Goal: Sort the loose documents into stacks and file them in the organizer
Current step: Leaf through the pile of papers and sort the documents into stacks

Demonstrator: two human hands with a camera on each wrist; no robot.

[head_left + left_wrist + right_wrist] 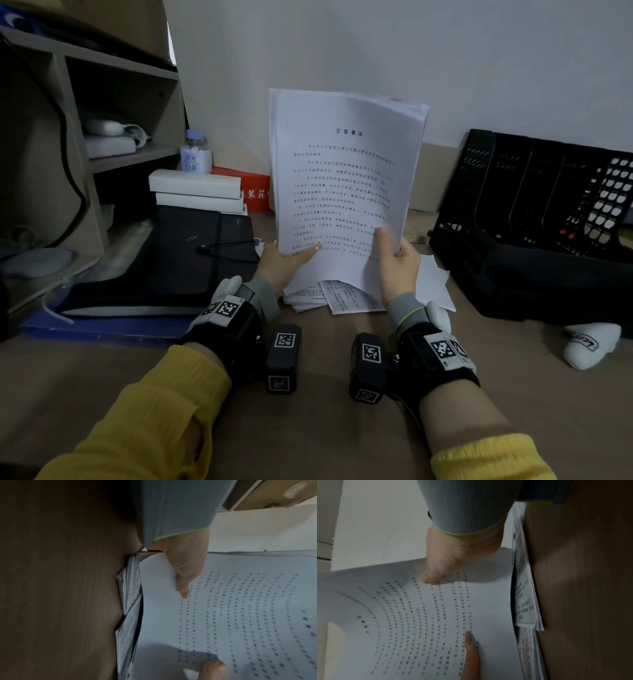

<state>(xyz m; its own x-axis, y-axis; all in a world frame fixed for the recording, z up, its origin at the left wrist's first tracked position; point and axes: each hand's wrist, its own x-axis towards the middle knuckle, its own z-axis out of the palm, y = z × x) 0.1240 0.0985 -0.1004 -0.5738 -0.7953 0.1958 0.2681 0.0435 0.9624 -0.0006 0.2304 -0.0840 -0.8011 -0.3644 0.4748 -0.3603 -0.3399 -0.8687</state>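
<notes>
A thick stack of printed sheets [342,171] stands upright on its lower edge in the middle of the desk. My left hand [291,258] grips its lower left corner, thumb across the front page. My right hand [394,253] grips the lower right corner the same way. In the left wrist view my left hand [185,574] lies on the front page [240,615]. The right wrist view shows my right hand [440,572] on that page [402,615]. More loose papers [329,294] lie flat under the stack. The black slotted organizer [531,205] leans at the right.
A black expanding folder [171,253] lies at the left on a blue sheet. Behind it stand two white boxes [195,192], a red box [253,188] and a small jar [196,154]. A wooden shelf [120,102] fills the left. A white cloth item [589,342] lies near the organizer.
</notes>
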